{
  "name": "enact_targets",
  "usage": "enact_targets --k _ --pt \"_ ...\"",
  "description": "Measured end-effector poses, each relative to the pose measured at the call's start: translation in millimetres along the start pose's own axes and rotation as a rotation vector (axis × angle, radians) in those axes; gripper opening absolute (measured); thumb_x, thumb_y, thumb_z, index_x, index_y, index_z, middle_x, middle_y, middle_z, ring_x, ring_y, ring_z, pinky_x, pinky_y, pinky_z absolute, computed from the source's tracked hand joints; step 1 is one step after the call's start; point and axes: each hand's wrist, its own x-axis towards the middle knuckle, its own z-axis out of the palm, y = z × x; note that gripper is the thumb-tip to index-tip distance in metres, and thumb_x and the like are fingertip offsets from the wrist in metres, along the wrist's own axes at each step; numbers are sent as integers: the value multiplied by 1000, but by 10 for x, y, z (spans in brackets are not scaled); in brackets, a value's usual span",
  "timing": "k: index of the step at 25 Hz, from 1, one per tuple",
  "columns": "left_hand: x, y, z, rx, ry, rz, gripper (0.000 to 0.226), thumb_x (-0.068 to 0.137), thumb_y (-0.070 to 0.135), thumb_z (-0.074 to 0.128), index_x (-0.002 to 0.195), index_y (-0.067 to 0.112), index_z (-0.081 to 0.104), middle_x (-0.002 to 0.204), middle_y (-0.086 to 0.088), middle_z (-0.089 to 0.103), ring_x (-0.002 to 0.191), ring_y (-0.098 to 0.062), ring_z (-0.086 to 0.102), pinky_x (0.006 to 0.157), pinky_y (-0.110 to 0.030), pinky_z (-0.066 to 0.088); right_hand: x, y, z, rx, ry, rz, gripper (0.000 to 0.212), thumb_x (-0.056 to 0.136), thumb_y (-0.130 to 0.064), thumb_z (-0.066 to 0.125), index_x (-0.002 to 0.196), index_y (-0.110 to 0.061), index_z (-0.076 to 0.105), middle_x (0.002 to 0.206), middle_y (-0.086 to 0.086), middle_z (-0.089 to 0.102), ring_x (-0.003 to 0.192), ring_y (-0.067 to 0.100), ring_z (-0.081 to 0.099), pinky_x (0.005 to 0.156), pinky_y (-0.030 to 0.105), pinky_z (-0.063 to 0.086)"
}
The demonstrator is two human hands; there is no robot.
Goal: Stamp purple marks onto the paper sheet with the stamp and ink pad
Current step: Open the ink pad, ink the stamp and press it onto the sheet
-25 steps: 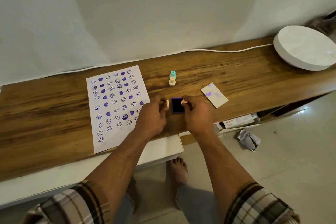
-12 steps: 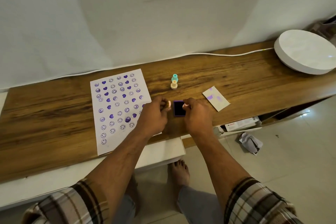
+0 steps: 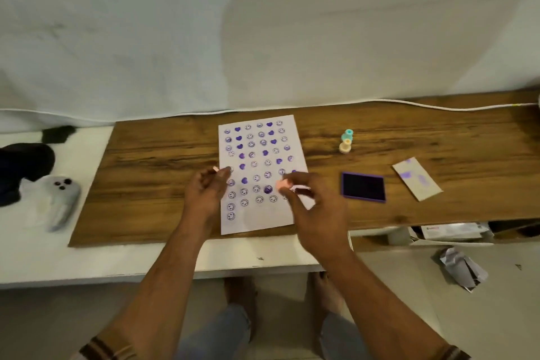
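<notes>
A white paper sheet (image 3: pixel 260 222) lies on the wooden board (image 3: pixel 152 184), covered with several purple smileys and hearts. My right hand (image 3: pixel 315 207) hovers over the sheet's lower right part and pinches a small pink stamp (image 3: pixel 283 184). My left hand (image 3: pixel 204 193) is at the sheet's left edge, fingers closed on another small pink stamp (image 3: pixel 215 168). The purple ink pad (image 3: pixel 363 186) lies open on the board to the right of both hands.
A teal stamp (image 3: pixel 348 134) and a cream stamp (image 3: pixel 345 145) stand behind the pad. An ink-stained card (image 3: pixel 417 179) lies right of it. A white cable (image 3: pixel 438 107) runs along the wall. Dark cloth (image 3: pixel 23 164) and a grey soft toy (image 3: pixel 61 202) lie at left.
Both hands left the ink pad and moved left over the paper sheet, each with a pink stamp. The view has swung left, so the round white object at right is out of sight.
</notes>
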Motion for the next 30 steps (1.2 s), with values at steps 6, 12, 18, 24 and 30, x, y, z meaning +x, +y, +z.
enact_targets --k 6,12,18,24,30 --pt "-10 -314 71 -269 -73 -22 34 102 10 59 132 -3 50 127 -15 74 122 -21 70 106 -34 53 -164 139 498 -221 -214 13 28 92 -36 80 118 -32 73 116 -9 77 98 8 70 85 32 62" --pt "63 -395 95 -259 -99 56 20 101 9 62 118 4 55 116 -10 77 111 -15 75 85 -21 58 -87 240 550 -343 -239 17 24 95 -30 79 117 -24 75 115 -2 79 100 15 73 86 27 55" --pt "102 -441 82 -265 -110 92 12 100 10 63 110 11 57 113 -5 79 116 -19 73 91 -24 56 -119 256 631 -451 -300 -110 17 97 -24 75 113 -19 74 111 4 79 97 24 72 81 28 51" --pt "97 -433 91 -244 -89 87 10 100 11 64 108 13 57 111 -3 80 114 -15 74 88 -23 56 -89 333 617 -492 -308 -62 23 98 -27 74 120 -19 72 120 5 78 102 25 72 85 27 49" --pt "108 -446 88 -240 -88 80 13 101 9 62 113 10 58 112 -2 80 112 -13 74 86 -21 58 -66 328 623 -537 -343 -99 25 98 -24 73 121 -15 70 119 9 77 101 29 72 85 35 56"
